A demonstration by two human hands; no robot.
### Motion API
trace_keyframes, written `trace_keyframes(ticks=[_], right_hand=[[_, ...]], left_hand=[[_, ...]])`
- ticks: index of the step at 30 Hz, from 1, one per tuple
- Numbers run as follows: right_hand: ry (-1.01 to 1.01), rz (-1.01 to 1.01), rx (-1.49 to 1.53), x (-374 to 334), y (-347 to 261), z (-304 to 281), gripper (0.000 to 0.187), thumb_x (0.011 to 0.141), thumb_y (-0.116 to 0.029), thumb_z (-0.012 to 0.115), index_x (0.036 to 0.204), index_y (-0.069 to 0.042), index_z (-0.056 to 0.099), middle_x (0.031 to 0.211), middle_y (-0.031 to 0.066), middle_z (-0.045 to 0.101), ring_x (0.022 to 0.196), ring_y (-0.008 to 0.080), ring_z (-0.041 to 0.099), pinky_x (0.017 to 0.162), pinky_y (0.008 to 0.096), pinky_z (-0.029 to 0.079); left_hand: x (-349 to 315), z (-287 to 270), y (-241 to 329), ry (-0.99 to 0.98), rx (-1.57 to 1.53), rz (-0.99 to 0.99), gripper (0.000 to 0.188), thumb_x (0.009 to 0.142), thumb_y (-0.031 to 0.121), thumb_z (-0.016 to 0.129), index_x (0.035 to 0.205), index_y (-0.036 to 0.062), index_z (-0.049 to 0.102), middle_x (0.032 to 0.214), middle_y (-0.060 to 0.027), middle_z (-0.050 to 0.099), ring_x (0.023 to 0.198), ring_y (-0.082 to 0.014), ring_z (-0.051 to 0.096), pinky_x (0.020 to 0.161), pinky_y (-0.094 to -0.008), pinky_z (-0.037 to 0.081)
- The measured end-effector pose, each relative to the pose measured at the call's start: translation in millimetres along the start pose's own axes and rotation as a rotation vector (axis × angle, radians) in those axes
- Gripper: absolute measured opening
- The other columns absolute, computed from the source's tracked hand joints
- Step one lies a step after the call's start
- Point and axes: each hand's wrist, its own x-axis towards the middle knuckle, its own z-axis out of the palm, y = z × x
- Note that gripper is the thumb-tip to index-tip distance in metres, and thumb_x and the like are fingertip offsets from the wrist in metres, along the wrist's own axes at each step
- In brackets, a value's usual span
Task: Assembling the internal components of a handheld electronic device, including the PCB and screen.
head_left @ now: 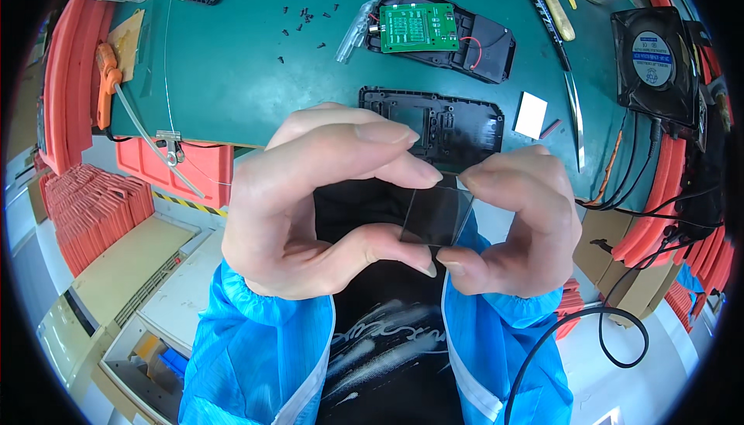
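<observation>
A small see-through rectangular pane (435,216) is held up in front of my chest, between both hands. My left hand (271,200) has thumb and fingers at its left side, along the upper and lower edges. On the opposite side, my right hand (535,223) pinches the pane's corners between forefinger and thumb. Just beyond my fingers lies an open black plastic housing half (465,127) with a window cutout, partly hidden by my left hand. Farther back, another black housing half (488,41) carries a green circuit board (418,28) and a red wire.
On the green mat (225,61) lie loose black screws (304,16) and a clear plastic piece (356,34). A white square (531,115), tweezers (574,119) and a black fan (653,61) are at right. An orange-handled tool (106,76) is at left, near red trays (70,76).
</observation>
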Motion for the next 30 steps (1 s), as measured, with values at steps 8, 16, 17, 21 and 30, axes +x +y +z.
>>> trace_keyframes(ticks=[8, 16, 17, 21, 30], right_hand=[[0.001, 0.012, 0.001, 6.3, -4.7, -2.4, 0.064, 0.071, -0.043, 0.083, 0.104, 0.005, 0.058, 0.090, 0.0155, 0.062, 0.072, 0.0230, 0.059, 0.063, 0.0328, 0.043], [0.061, -0.001, 0.081, 14.4, -21.2, -4.7, 0.064, 0.068, -0.048, 0.081, 0.099, 0.004, 0.059, 0.088, 0.0141, 0.061, 0.068, 0.0209, 0.057, 0.055, 0.0305, 0.040], [0.067, 0.008, 0.080, 15.0, -25.4, -3.9, 0.064, 0.068, -0.049, 0.081, 0.099, 0.003, 0.059, 0.088, 0.0139, 0.061, 0.068, 0.0205, 0.056, 0.055, 0.0300, 0.040], [0.087, 0.037, 0.073, 15.3, -25.4, -2.7, 0.064, 0.068, -0.050, 0.081, 0.098, 0.002, 0.059, 0.088, 0.0139, 0.061, 0.068, 0.0205, 0.055, 0.054, 0.0298, 0.039], [0.066, -0.053, 0.003, 12.6, -21.8, -5.1, 0.054, 0.079, -0.056, 0.070, 0.102, -0.007, 0.062, 0.090, 0.0161, 0.061, 0.069, 0.0230, 0.053, 0.054, 0.0310, 0.038]], left_hand=[[5.9, -6.3, 6.1, -0.033, -0.005, -0.028, 0.085, 0.069, 0.041, 0.084, 0.129, 0.0014, 0.038, 0.084, -0.0115, 0.069, 0.090, -0.0280, 0.064, 0.082, -0.0450, 0.047], [6.5, -7.5, 19.1, 0.021, -0.146, -0.024, 0.084, 0.072, 0.037, 0.084, 0.134, 0.0071, 0.035, 0.086, -0.0073, 0.068, 0.093, -0.0253, 0.060, 0.084, -0.0453, 0.041], [5.8, -7.5, 19.9, 0.034, -0.152, -0.017, 0.084, 0.072, 0.037, 0.084, 0.134, 0.0075, 0.035, 0.085, -0.0068, 0.068, 0.093, -0.0249, 0.059, 0.084, -0.0449, 0.040], [6.5, -6.7, 18.1, 0.039, -0.151, -0.023, 0.084, 0.072, 0.038, 0.084, 0.134, 0.0085, 0.036, 0.084, -0.0055, 0.068, 0.093, -0.0238, 0.059, 0.085, -0.0454, 0.040], [5.7, -7.7, 12.4, 0.041, -0.094, -0.057, 0.084, 0.070, 0.047, 0.082, 0.129, 0.0080, 0.037, 0.081, -0.0053, 0.067, 0.090, -0.0246, 0.062, 0.086, -0.0470, 0.044]])
